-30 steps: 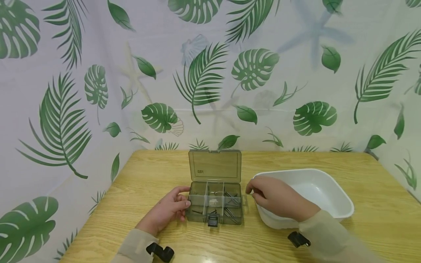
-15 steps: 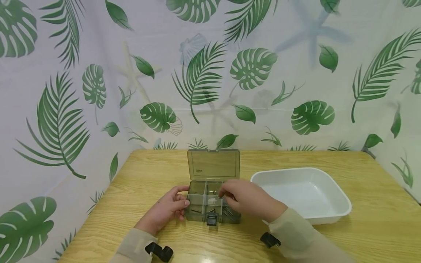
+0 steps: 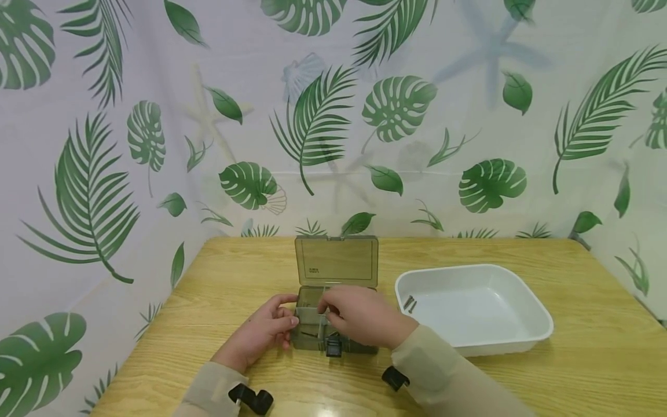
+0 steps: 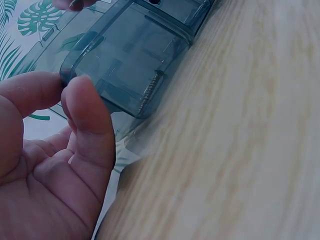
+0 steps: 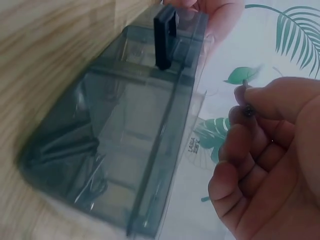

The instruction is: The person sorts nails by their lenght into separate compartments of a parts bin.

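Note:
A clear smoky plastic organizer box (image 3: 307, 346) stands on the table with its lid (image 3: 337, 260) raised. My left hand (image 3: 268, 329) holds the box's left end, thumb and index finger pinching its corner in the left wrist view. Over the middle compartments hovers my right hand (image 3: 359, 315), hiding much of the box's inside. Between its thumb and index fingertips it pinches a small dark screw (image 5: 248, 111), seen in the right wrist view. A threaded screw (image 4: 150, 90) lies in the near left compartment. Longer dark screws (image 5: 65, 145) lie in the compartment at the right end.
To the right of the box stands a white plastic tub (image 3: 542, 336), with a few screws (image 3: 409, 303) at its left end. The wooden table (image 3: 250, 260) runs back to a leaf-patterned cloth (image 3: 333, 116). A black latch (image 3: 333, 347) hangs on the box's front.
My right hand has moved left from the tub's near-left rim to over the middle of the box, uncovering the screws in the tub. My left hand keeps its hold on the box.

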The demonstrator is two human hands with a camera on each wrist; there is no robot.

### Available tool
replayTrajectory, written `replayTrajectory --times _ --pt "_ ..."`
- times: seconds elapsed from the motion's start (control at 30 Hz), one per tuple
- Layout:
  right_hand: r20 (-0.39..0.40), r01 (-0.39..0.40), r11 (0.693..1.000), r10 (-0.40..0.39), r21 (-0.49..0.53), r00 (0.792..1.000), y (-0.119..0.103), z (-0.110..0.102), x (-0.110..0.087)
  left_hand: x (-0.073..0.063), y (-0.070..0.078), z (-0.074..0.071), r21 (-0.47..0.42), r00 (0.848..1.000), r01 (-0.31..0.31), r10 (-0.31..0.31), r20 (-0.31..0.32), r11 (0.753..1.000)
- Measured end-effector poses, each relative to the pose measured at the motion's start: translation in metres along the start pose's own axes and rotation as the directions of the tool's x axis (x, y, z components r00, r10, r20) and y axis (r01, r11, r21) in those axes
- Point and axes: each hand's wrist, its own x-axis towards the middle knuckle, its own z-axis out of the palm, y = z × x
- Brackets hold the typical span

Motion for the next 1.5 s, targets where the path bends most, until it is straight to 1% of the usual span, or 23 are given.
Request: replayTrajectory --times 0.1,0.27,0.43,0.53,0.83,0.93,1.13,1.27,1.5 --pt "0.015 -0.019 1.000 0.019 0.009 1.000 -0.005 0.000 0.007 0.000 0.000 -0.001 -0.004 1.000 0.003 -0.003 0.004 1.000" --pt "0.001 -0.030 1.000 0.030 0.007 1.000 -0.012 0.005 0.018 -0.001 0.000 -0.003 -0.008 1.000 0.003 -0.003 0.002 1.000" --pt "0.036 -0.070 0.998 0.069 0.003 0.997 -0.013 0.009 0.018 -0.001 0.001 -0.001 -0.004 1.000 0.005 -0.005 0.002 1.000" --pt "0.040 -0.081 0.997 0.081 -0.002 0.996 -0.011 0.007 0.014 -0.001 0.003 0.000 0.002 1.000 0.005 -0.005 0.002 1.000" --pt "-0.001 -0.080 0.997 0.080 -0.019 0.997 0.000 -0.002 0.004 0.000 0.003 -0.001 0.009 1.000 0.004 -0.004 -0.010 1.000" --pt "-0.011 -0.084 0.996 0.084 0.000 0.996 0.005 -0.004 -0.001 0.000 0.003 0.000 0.009 1.000 0.005 -0.005 -0.014 1.000" --pt "-0.046 -0.098 0.995 0.098 0.010 0.994 0.018 -0.008 -0.016 0.000 0.003 0.001 0.010 1.000 0.008 -0.007 -0.018 1.000" --pt "-0.066 -0.104 0.994 0.107 0.039 0.992 0.028 -0.011 -0.028 0.000 0.002 0.001 0.016 1.000 0.008 -0.008 -0.015 1.000" --pt "-0.111 -0.146 0.987 0.153 0.073 0.982 0.051 -0.020 -0.049 0.000 0.000 0.000 0.027 1.000 0.007 -0.007 -0.017 1.000"
